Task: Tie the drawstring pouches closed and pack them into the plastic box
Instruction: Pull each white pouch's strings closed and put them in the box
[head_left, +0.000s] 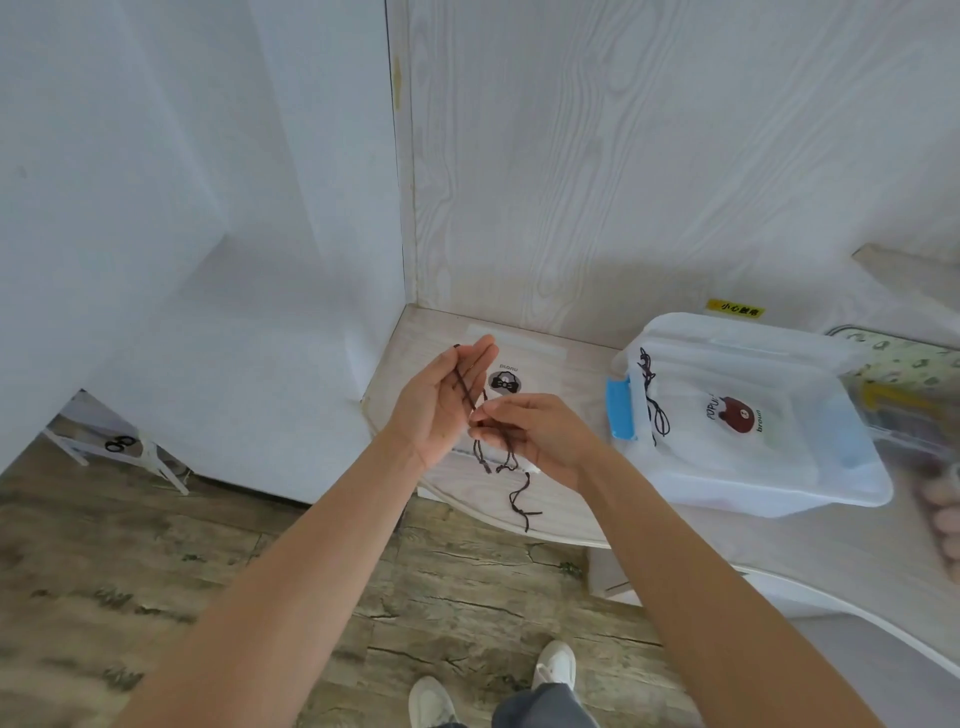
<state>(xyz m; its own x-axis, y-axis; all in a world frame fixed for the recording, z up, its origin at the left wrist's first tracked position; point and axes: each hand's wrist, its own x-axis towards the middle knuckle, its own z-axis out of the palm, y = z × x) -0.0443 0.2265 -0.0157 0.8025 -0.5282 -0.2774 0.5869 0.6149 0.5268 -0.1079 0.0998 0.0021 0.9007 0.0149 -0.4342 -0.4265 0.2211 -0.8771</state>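
A white drawstring pouch (524, 364) with a dark round print lies on the pale tabletop (566, 514) near the wall corner. Its dark brown cord (519, 501) trails toward the table's front edge. My left hand (441, 405) is raised over the pouch, palm up with fingers straight, and the cord runs across them. My right hand (530, 434) pinches the cord just beside the left palm. To the right stands a clear plastic box (810, 483) with a blue latch (621, 408). Inside it lies another white pouch (737, 415) with a brown bear print and a knotted cord.
A second clear container (914, 395) with colourful contents stands at the far right edge. A yellow label (736, 308) is stuck on the wood-grain wall behind the box. The table's curved front edge is near my shoes (556, 665). A white rack (119, 452) sits on the floor at left.
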